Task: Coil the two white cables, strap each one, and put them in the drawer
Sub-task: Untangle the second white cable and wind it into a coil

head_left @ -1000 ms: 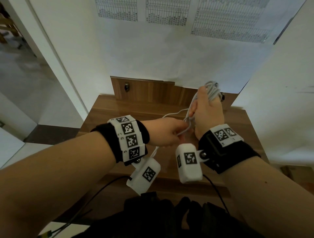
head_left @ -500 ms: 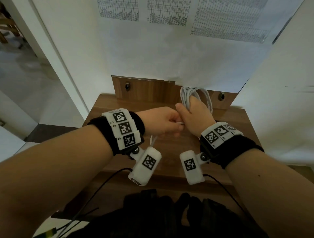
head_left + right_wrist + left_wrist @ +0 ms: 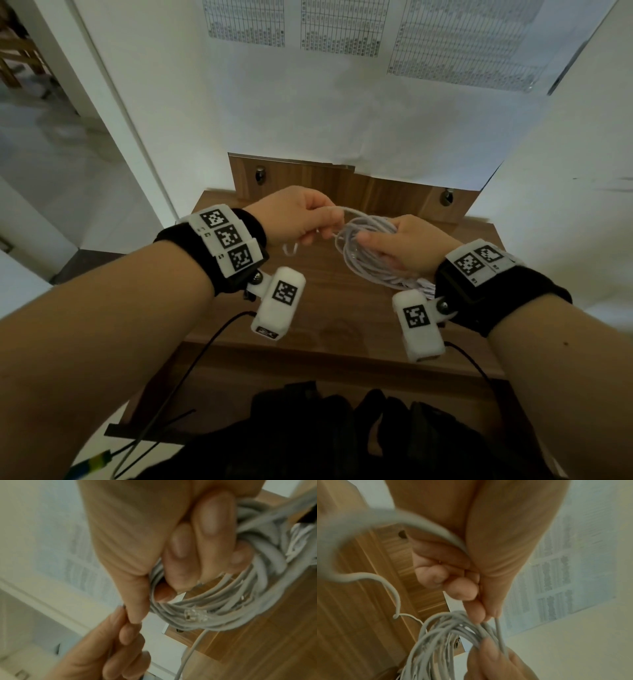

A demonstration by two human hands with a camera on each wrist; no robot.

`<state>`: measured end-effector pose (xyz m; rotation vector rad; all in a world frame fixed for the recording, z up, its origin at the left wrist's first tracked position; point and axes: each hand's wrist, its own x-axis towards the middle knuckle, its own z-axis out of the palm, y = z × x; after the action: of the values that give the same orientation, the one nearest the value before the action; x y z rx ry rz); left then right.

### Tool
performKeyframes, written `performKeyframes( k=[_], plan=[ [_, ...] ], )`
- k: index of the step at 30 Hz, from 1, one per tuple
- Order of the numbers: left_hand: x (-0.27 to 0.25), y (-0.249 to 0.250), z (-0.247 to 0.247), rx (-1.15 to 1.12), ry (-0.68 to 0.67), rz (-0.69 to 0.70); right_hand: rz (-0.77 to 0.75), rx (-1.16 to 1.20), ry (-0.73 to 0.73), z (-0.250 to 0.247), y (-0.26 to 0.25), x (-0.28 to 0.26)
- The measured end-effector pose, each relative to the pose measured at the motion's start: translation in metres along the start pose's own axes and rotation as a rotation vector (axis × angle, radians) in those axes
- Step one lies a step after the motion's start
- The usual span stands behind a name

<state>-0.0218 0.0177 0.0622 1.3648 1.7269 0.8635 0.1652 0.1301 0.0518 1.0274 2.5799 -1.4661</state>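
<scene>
Now the right hand grips the coiled white cable above the near table; the left hand pinches its loose end. Light, soft, springy, so hold across all loops w/ fingers.

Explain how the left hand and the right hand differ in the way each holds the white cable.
The left hand pinches one loose strand of the white cable; the right hand grips the whole bundle of loops, its fingers curled through the coil. The left hand is at the coil's top edge; the right hand is at its side. Both hold the same cable above the wooden table.
</scene>
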Motion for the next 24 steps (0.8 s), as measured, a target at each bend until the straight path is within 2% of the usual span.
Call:
performKeyframes(
  k=[3, 7, 10, 13, 16, 21, 24],
  plan=[
    [-0.001, -0.009, -0.003, -0.084, 0.095, 0.009, -0.012, 0.452, -0.076, -0.004, 0.006, -0.003],
    [-0.002, -0.011, 0.001, -0.27, 0.069, 0.046, -0.049, 0.823, -0.139, -0.004, 0.001, -0.01],
    [0.0, -0.013, 0.005, -0.554, 0.09, 0.071, -0.08, 1.01, -0.151, -0.005, -0.002, -0.012],
    [0.006, -0.017, 0.01, -0.662, 0.129, 0.098, -0.135, 1.078, -0.17, -0.005, -0.003, -0.013],
    [0.009, -0.016, 0.015, -0.634, 0.167, 0.108, -0.193, 1.133, -0.161, -0.005, -0.003, -0.013],
    [0.008, -0.017, 0.03, -0.254, 0.19, 0.114, -0.248, 1.211, -0.119, -0.002, -0.003, -0.01],
    [0.008, -0.02, 0.04, -0.272, 0.184, 0.127, -0.254, 1.247, -0.073, 0.003, -0.002, -0.01]
  ],
)
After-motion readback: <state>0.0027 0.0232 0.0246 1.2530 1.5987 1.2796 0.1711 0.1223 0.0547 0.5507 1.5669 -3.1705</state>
